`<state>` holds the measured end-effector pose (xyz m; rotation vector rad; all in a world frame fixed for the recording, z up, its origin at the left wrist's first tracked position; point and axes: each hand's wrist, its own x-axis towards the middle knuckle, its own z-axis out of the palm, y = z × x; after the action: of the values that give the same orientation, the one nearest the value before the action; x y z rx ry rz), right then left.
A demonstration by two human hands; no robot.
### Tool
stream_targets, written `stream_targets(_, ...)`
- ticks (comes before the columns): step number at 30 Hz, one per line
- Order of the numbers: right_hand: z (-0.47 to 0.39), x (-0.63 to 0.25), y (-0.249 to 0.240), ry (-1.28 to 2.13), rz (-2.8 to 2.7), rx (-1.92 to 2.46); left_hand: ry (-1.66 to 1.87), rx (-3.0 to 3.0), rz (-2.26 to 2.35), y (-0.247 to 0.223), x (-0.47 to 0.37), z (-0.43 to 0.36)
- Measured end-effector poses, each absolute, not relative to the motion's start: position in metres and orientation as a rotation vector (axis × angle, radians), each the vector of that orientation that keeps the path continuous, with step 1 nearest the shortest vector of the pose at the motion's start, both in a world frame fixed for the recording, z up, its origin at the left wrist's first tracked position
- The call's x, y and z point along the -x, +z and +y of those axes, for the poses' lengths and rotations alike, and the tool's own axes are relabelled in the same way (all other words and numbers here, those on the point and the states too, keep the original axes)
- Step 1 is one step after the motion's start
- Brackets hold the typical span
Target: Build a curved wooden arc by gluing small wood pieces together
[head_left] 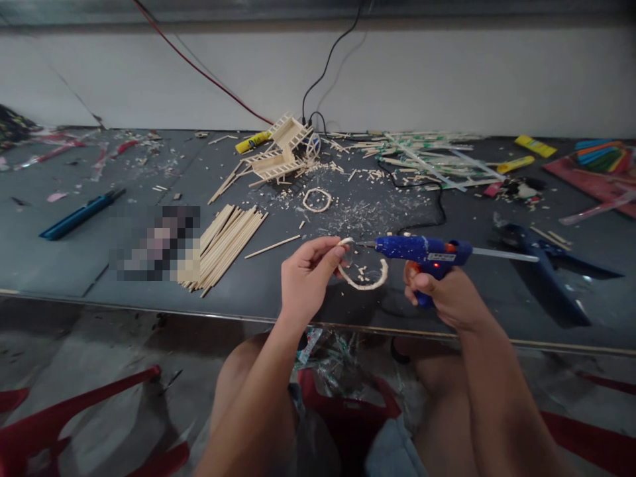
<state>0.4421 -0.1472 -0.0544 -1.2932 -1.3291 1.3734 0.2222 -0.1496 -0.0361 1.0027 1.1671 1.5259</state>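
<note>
Between the thumb and fingers of my left hand [311,271] is one end of a curved wooden ring [368,286], open on its right side. My right hand [444,291] is wrapped round the handle of a blue glue gun [412,248], whose red light is lit. A clear glue stick [504,254] juts from the gun's back. The nozzle points left and is close to the pinched end of the ring; whether it touches, I cannot tell. Behind, a closed ring [317,200] of small wooden pieces lies flat on the table.
Bamboo sticks [226,248] lie in a pile at left, with a small wooden model [281,159] behind them. Several packaged sticks [422,156], yellow tubes [252,142] and a dark blue tool [546,271] surround the work. The gun's black cord [441,205] crosses the table [149,265].
</note>
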Motion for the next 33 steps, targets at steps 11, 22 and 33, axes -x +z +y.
stream_targets(11,-0.116,-0.474,-0.053,1.505,-1.034,1.450,1.637,-0.936,1.340,-0.041,-0.196,-0.138)
stream_targets(22,-0.120,-0.491,-0.052,0.683,-0.956,1.587,1.637,-0.898,1.384,-0.045,-0.191,-0.138)
stream_targets(33,-0.148,-0.377,-0.069,0.740,-2.065,1.639,1.585,-0.958,1.330,-0.047,-0.197,-0.142)
